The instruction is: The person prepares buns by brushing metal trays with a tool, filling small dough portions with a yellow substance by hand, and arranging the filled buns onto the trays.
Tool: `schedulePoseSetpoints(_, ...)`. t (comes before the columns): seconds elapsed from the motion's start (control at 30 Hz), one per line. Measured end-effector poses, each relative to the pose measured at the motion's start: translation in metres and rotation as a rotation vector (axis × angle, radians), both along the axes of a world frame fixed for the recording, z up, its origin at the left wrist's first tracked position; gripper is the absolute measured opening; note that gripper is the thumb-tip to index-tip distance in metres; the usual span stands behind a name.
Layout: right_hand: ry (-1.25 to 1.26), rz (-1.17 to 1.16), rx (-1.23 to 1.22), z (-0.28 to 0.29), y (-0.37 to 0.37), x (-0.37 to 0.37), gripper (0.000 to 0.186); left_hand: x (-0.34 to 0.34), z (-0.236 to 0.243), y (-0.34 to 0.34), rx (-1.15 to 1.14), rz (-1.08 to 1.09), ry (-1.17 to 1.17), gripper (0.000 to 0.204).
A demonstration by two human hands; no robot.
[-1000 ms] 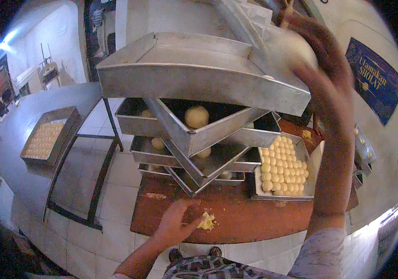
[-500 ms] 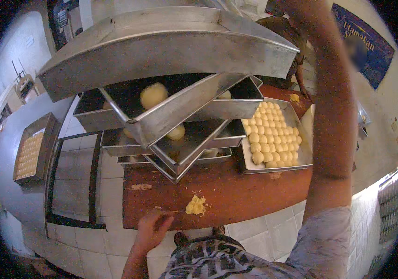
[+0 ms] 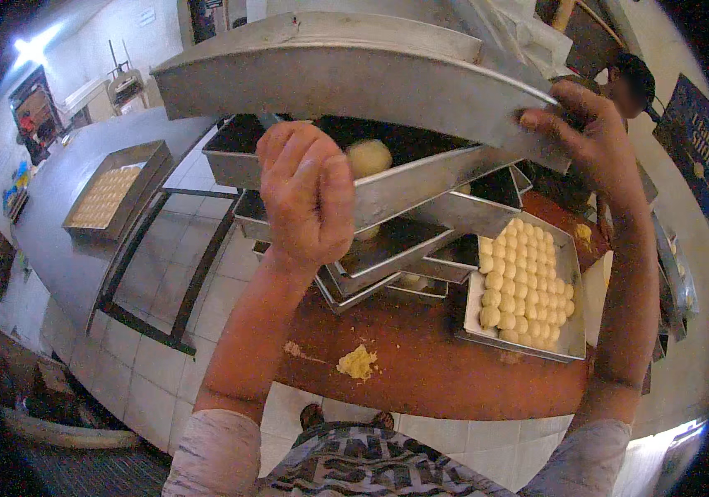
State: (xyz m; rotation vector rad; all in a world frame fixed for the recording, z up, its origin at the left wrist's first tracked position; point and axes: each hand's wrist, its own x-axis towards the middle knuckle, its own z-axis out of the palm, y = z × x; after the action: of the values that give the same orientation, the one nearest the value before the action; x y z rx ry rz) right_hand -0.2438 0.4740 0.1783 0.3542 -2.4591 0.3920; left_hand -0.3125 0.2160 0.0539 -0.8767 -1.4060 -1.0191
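Note:
A stack of crisscrossed metal trays stands before me, with round dough balls [image 3: 370, 156] inside. My right hand [image 3: 586, 137] grips the right end of the top tray [image 3: 354, 79]. My left hand [image 3: 306, 195] is closed at the corner of the tray below [image 3: 404, 195], beside a dough ball; its fingertips are hidden. At the right, a shallow tray [image 3: 574, 327] holds several rows of small dough balls [image 3: 520, 286]. Yellow crumbs [image 3: 357, 362] lie on the red-brown worktop [image 3: 433, 385] near its front edge.
A steel table [image 3: 60, 257] at the left carries another tray of dough balls [image 3: 106, 197], beside a black metal frame [image 3: 189, 345]. A person in a dark cap [image 3: 628, 83] is behind the stack at the right. More metal trays [image 3: 673, 282] stand at the far right.
My left hand has risen from the worktop to the stack and closed. My right hand has come lower onto the top tray's end. The co-worker's head has come into view.

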Motion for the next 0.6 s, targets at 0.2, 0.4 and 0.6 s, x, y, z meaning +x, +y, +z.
schedulePoseSetpoints(0.2,0.030,0.017,0.029,-0.004,0.017,0.008,0.029,0.004,0.002,0.004,-0.010,-0.004,-0.047,0.011)
schedulePoseSetpoints(0.4,0.578,-0.079,-0.509,-0.057,0.015,0.010,0.028,0.036,-0.040,-0.056,0.164,0.130,-0.329,0.029)
schedulePoseSetpoints(0.6,-0.561,-0.414,0.064,-0.307,0.139,0.047,0.022,0.126,-0.155,-0.090,-0.194,0.132,-1.001,0.026)
